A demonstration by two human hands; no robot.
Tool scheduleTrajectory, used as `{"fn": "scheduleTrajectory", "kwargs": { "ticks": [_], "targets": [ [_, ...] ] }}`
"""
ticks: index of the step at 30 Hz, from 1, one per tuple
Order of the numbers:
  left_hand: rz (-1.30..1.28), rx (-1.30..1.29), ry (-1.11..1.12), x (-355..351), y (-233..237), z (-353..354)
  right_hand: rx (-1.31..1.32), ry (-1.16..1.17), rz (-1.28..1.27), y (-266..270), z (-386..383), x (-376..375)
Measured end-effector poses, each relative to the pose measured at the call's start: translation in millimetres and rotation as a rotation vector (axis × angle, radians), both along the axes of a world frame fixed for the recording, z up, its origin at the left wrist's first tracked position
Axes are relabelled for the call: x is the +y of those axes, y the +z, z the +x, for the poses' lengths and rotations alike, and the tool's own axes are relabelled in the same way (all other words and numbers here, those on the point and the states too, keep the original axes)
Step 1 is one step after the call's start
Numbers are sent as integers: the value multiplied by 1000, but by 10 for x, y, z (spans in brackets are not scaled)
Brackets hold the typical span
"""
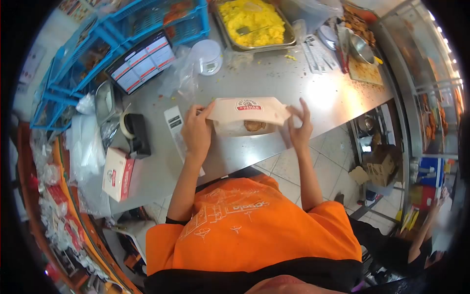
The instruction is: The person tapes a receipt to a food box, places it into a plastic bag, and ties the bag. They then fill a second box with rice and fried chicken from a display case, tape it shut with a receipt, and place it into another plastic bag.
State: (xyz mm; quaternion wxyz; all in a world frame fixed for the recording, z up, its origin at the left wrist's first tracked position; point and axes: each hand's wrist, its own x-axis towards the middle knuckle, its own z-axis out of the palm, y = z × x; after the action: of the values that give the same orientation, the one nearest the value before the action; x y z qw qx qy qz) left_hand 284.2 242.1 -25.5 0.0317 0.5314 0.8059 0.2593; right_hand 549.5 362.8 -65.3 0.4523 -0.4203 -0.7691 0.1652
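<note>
A white cardboard takeaway box (230, 109) with a red printed logo is at the front edge of the metal table, its lid partly lowered. Through the gap at its near side, a browned piece of food (254, 126) shows inside. My left hand (197, 134) grips the box's left end, with its fingers at the lid corner. At the right end, my right hand (299, 126) holds the lid's edge near the thumb, its index finger raised. The contents behind the lid are hidden.
A tray of yellow food (252, 24) stands at the back, near a white scale (206, 56). Left are a tablet (141, 61), blue crates (161, 19), a tape dispenser (137, 134) and another closed box (117, 174). Right is a cutting board (366, 73). Another person's arm (426, 225) shows far right.
</note>
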Motion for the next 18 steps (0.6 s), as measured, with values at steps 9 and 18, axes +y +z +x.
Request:
{"fn": "scheduleTrajectory", "kwargs": {
  "ticks": [9,18],
  "targets": [
    [-8,-1211,26,-173,-280,-240,461,-95,-623,162,-378,-531],
    [-460,-315,51,34,191,255,361,-25,-987,371,-243,-329]
  ]
}}
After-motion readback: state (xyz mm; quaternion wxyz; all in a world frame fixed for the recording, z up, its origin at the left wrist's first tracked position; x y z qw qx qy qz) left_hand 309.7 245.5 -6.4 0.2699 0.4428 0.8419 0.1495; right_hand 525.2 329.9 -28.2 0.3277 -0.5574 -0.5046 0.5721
